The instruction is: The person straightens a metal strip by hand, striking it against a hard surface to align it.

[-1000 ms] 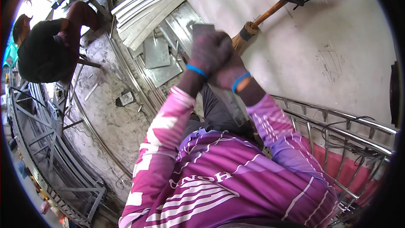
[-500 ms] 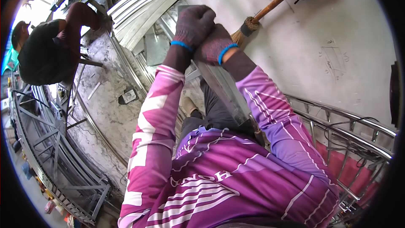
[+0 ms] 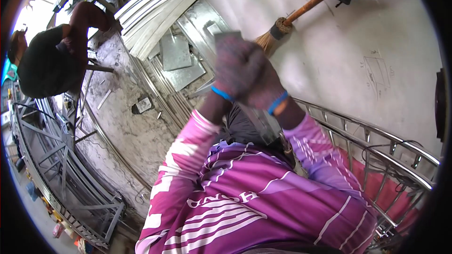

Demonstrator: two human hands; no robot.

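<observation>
Both my hands wear dark knitted gloves with blue cuffs and are blurred by motion. My left hand (image 3: 237,68) is closed round a flat-sided grey metal bar (image 3: 228,36), whose far end sticks out beyond the knuckles. Tight against it, my right hand (image 3: 265,88) is also closed on the bar, its fingers mostly hidden. Below the hands, the near part of the bar slants down toward my waist, partly covered by my right forearm.
Pale strips (image 3: 155,11) and metal sheets (image 3: 176,51) lie ahead. A broom (image 3: 278,28) leans against the wall, right. A chrome rack (image 3: 372,136) stands close by my right arm. Leftward are a bent-over person (image 3: 47,61) and a steel frame (image 3: 52,150).
Both hands have come closer to my body and shifted right, still together on the bar. The metal sheets behind them show more now. The person at left has barely moved.
</observation>
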